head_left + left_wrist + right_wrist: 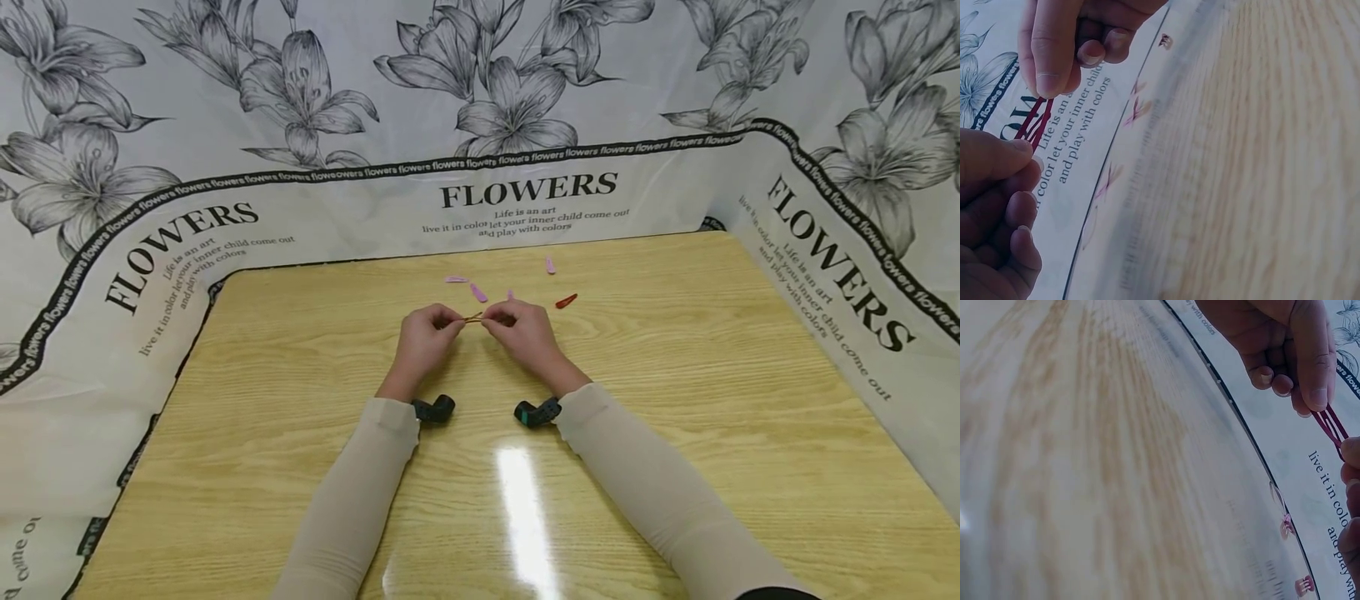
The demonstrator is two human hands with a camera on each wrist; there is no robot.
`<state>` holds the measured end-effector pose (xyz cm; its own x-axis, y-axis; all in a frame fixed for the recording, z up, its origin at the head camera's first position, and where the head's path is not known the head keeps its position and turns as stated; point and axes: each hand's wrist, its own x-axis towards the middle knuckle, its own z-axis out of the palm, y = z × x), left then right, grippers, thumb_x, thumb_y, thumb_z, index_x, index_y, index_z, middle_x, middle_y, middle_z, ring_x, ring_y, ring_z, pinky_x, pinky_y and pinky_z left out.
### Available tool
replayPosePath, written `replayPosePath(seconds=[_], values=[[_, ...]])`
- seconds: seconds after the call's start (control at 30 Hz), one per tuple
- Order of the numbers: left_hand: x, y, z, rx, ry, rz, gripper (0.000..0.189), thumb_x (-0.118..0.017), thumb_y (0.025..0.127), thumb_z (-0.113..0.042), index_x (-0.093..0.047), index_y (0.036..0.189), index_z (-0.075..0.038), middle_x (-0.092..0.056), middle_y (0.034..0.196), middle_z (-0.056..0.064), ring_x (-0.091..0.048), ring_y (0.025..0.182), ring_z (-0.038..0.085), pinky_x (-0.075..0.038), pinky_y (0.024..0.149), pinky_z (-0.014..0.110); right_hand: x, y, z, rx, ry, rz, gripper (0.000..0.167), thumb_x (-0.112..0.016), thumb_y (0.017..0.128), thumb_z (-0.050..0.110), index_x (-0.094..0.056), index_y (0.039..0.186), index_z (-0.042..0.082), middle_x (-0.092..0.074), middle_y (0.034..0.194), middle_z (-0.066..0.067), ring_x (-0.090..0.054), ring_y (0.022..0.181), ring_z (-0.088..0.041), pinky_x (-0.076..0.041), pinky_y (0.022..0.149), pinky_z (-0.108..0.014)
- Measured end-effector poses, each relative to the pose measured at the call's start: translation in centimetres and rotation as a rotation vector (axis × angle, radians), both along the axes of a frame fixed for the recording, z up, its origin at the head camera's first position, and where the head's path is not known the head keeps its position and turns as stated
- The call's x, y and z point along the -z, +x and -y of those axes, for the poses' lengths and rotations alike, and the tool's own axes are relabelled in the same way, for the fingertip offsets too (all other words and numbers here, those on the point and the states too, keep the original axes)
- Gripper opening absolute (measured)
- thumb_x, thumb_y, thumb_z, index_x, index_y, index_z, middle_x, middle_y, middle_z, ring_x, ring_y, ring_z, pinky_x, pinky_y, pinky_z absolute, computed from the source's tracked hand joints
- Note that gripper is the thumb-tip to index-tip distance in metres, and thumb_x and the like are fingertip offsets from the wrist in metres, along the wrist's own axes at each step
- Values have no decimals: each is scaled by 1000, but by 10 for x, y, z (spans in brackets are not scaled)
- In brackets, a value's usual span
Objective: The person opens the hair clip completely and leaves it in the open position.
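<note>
A thin red snap hair clip [1036, 125] stretches between the two hands, above the table. My left hand [425, 337] pinches one end between thumb and fingers. The other end is pinched the same way by my right hand [527, 332]. In the right wrist view the hair clip [1331, 427] shows slim metal strips with gaps between them. Fingertips cover both its ends. Just beyond the hands lie a pink hair clip [478, 293] and another pink clip [511, 295], partly hidden behind the right hand.
Farther back on the wood-grain table [300, 467] are a pink clip [456, 279] to the left and a pink clip [551, 265] to the right. A red clip [566, 301] lies right of the right hand. A flower-printed cloth [360, 217] walls the back and sides.
</note>
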<state>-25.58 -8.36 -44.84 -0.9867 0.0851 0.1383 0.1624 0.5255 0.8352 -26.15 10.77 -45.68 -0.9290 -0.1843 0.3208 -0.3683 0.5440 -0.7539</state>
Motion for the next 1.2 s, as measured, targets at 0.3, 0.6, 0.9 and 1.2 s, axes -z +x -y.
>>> replayPosePath(seconds=[0.3,0.6,0.9,1.2], values=[[-6,1,2,1,-2,6,13,-67,92,-25,-72,91,-12,-69,86,4,-58,78,18,-48,70,31,-5,0,3,27,-8,23,11,-71,89,27,-74,91,17,-71,84,0,-60,72,-13,-49,66,-29],[-11,-1,5,-3,13,-2,12,-67,92,-26,-71,92,-15,-66,84,2,-55,77,19,-46,68,31,-15,-1,4,20,19,50,9,-69,89,24,-74,92,17,-72,87,-1,-60,74,-15,-49,67,-30],[-15,-5,16,-1,-45,2,15,-66,92,-29,-72,95,-15,-67,87,1,-55,80,19,-47,70,31,-23,-7,9,-23,63,51,11,-67,91,23,-74,95,15,-72,90,-1,-62,80,-15,-51,73,-32],[-23,-8,30,-5,-155,16,19,-62,95,-29,-72,99,-14,-69,95,3,-58,85,20,-48,73,34,-29,-14,20,-39,85,50,12,-66,92,23,-73,95,14,-72,89,-2,-62,80,-16,-51,73,-32]])
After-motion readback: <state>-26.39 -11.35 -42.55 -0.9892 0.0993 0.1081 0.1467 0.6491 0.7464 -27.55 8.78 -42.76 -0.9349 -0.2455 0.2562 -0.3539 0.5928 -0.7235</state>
